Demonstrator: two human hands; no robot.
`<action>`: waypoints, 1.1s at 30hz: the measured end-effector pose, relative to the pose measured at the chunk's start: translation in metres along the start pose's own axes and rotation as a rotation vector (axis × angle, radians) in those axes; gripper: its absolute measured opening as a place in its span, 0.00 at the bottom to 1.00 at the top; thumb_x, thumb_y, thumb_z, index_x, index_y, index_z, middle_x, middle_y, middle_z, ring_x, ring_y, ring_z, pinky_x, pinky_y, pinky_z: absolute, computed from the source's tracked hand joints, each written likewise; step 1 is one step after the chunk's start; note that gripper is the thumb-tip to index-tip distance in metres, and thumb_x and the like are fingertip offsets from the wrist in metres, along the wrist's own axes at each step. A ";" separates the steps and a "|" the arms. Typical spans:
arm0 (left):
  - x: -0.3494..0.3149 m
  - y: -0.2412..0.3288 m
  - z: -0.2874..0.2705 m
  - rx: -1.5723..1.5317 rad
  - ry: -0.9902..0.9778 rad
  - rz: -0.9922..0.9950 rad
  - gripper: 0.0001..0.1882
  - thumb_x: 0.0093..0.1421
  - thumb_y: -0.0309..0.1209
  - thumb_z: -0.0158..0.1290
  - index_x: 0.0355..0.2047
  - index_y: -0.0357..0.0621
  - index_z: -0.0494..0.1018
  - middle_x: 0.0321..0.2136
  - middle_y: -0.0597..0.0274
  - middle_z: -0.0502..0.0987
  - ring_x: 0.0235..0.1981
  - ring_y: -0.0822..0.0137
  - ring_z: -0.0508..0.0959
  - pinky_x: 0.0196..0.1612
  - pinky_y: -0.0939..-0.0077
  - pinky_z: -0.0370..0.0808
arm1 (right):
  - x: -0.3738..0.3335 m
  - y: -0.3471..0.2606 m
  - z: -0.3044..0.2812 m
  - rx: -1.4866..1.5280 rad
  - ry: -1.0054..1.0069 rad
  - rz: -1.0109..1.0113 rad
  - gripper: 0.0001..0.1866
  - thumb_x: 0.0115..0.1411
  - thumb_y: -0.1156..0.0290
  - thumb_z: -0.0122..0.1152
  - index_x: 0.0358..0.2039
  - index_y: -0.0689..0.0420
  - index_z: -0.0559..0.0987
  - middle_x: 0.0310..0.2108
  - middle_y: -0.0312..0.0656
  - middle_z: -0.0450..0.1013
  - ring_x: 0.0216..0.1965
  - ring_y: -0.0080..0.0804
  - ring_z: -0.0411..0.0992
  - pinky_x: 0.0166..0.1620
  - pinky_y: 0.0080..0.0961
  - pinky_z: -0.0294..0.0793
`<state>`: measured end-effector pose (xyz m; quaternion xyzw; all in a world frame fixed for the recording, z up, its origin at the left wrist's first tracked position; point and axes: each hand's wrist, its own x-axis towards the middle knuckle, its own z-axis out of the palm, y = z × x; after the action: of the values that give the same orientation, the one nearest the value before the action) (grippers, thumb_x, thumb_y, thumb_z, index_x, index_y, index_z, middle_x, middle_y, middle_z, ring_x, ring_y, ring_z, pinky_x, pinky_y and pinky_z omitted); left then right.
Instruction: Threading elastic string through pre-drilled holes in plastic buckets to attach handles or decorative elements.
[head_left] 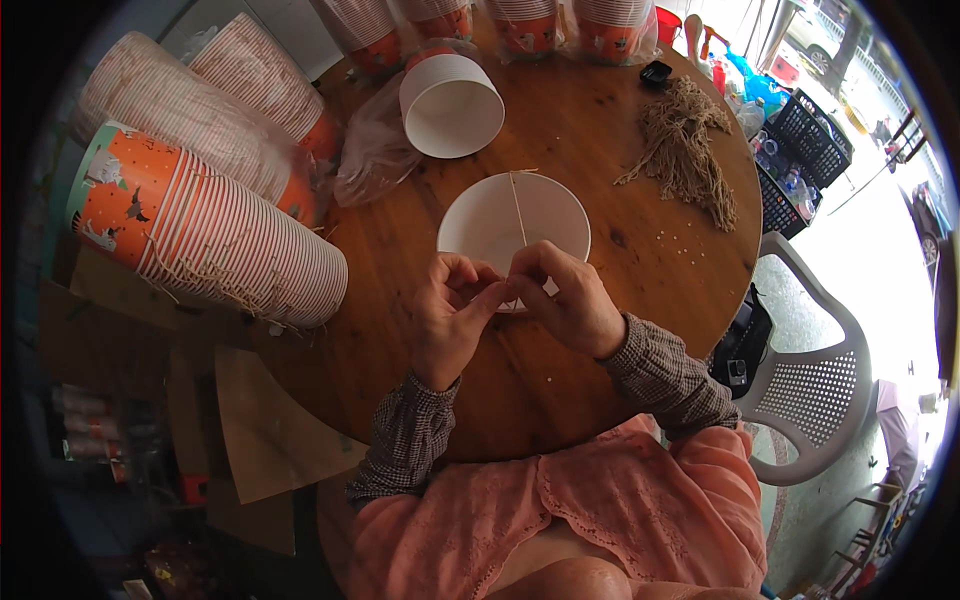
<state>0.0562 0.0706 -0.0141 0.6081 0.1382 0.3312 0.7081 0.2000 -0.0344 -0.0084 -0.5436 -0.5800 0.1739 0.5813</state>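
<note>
In front of me a white paper bucket (470,222) stands on the round wooden table with its mouth up. A thin pale string (519,212) runs across the mouth from the far rim toward my fingers. My left hand (447,320) pinches at the near rim, its fingertips pressed together. Right against it, my right hand (572,300) is also closed in a pinch. The string's near end passes between both sets of fingertips; they partly hide it and the near rim.
Another white bucket (455,118) lies tilted beyond. Leftward lies a stack of orange-patterned buckets (240,225) with strings, beside wrapped stacks. A bundle of cut strings (690,140) sits at the far right. A grey plastic chair (815,390) stands right of the wooden table (640,290).
</note>
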 end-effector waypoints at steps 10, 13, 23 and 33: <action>0.002 0.004 0.002 0.325 0.014 0.107 0.07 0.58 0.18 0.57 0.37 0.35 0.73 0.39 0.63 0.73 0.35 0.75 0.78 0.35 0.85 0.77 | 0.002 0.000 0.000 -0.090 0.014 -0.083 0.04 0.61 0.75 0.55 0.35 0.60 0.70 0.29 0.45 0.73 0.31 0.40 0.75 0.34 0.31 0.74; 0.003 0.003 0.001 0.348 0.012 0.108 0.06 0.59 0.18 0.56 0.37 0.35 0.75 0.40 0.63 0.73 0.35 0.75 0.78 0.33 0.86 0.76 | 0.003 0.000 0.000 -0.091 0.008 -0.077 0.04 0.60 0.76 0.55 0.35 0.59 0.70 0.29 0.45 0.73 0.31 0.40 0.75 0.34 0.31 0.74; 0.005 0.004 -0.004 0.367 -0.034 0.123 0.05 0.59 0.18 0.53 0.37 0.34 0.74 0.39 0.64 0.71 0.35 0.77 0.75 0.34 0.84 0.76 | 0.008 0.005 -0.004 -0.204 -0.006 -0.145 0.04 0.59 0.75 0.56 0.34 0.59 0.72 0.28 0.45 0.73 0.30 0.45 0.73 0.33 0.35 0.73; 0.013 0.018 -0.018 -0.028 -0.196 -0.203 0.06 0.63 0.22 0.49 0.36 0.31 0.74 0.41 0.64 0.70 0.39 0.73 0.75 0.45 0.79 0.74 | 0.011 0.001 -0.008 -0.018 -0.060 -0.174 0.07 0.57 0.78 0.58 0.37 0.57 0.75 0.30 0.43 0.75 0.33 0.40 0.75 0.36 0.32 0.74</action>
<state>0.0495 0.0931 0.0015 0.6106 0.1247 0.1990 0.7563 0.2102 -0.0280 -0.0020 -0.4911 -0.6436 0.1335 0.5716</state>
